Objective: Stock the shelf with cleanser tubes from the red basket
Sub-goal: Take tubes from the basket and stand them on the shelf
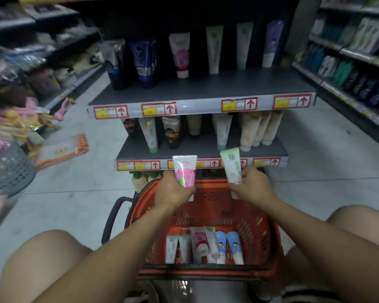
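The red basket [245, 206] sits on the floor between my knees, with several cleanser tubes [206, 246] leaning at its near end. My left hand [172, 191] grips a pink and white tube [185, 171] upright above the basket's far rim. My right hand [253, 186] holds a pale green tube [232, 167] upright beside it. Both tubes stand just in front of the lower shelf [206, 153], which carries several tubes. The upper shelf [201, 90] holds a row of standing tubes at its back.
A grey mesh basket [7, 169] and a flat orange-edged package [61, 150] lie on the floor at left. Stocked aisle shelves run along both sides. Green-capped bottles [140, 178] stand below the lower shelf, behind the basket.
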Demonstrator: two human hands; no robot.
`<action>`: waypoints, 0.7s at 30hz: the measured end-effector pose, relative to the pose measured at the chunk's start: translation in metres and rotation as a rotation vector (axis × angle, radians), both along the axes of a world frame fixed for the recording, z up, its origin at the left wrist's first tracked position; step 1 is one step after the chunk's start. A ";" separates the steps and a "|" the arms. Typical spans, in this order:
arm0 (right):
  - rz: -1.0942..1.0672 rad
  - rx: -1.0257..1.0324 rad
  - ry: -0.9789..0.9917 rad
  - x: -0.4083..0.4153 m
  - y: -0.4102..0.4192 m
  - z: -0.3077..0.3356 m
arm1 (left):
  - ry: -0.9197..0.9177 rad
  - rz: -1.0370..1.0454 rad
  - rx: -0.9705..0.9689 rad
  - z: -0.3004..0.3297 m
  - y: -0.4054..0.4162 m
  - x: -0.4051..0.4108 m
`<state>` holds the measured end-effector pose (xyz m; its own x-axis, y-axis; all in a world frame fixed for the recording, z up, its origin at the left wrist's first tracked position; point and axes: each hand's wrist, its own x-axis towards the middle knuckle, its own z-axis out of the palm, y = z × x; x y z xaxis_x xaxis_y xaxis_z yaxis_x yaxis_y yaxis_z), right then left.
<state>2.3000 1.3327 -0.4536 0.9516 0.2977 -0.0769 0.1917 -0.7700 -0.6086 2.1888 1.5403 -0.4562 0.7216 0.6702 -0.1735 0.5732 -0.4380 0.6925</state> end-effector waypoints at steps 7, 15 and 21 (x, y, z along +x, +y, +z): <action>-0.039 0.088 -0.173 0.001 0.005 0.072 | -0.157 -0.034 0.085 0.076 -0.012 0.011; -0.068 0.270 -0.287 0.029 0.022 0.138 | -0.359 -0.051 0.144 0.147 -0.006 0.040; -0.094 0.317 -0.359 0.059 0.041 0.166 | -0.476 -0.026 0.196 0.181 0.010 0.074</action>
<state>2.3588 1.3735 -0.2874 0.9252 0.1653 0.3417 0.3713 -0.5814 -0.7240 2.2628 1.5505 -0.2748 0.7071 0.6378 0.3054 0.2016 -0.5957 0.7775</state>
